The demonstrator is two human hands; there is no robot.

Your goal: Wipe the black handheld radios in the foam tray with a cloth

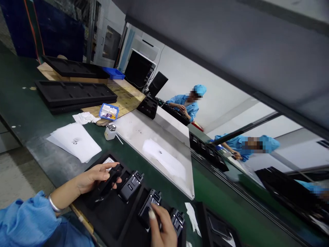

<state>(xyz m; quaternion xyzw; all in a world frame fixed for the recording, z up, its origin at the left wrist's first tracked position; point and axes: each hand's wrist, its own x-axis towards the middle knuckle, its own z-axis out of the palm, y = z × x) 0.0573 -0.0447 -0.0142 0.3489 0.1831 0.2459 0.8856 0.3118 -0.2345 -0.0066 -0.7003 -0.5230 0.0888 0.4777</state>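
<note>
A black foam tray (113,219) lies at the near edge of the green bench, with several black handheld radios standing in its slots. My left hand (94,178) is closed around the leftmost radio (111,176) at the tray's left end, thumb and fingers pinching its body. My right hand (160,230) rests on the third radio (150,206), with its fingertips pressed on the front face. A second radio (131,185) sits untouched between them, and a fourth radio (177,221) sits to the right of my right hand.
White paper sheets (75,140), a small bottle (110,132), a blue parts bin (108,112), and stacked black trays (74,94) lie to the left. A metal plate (154,144) sits ahead. Another tray (218,230) is at right. Two people in blue work beyond.
</note>
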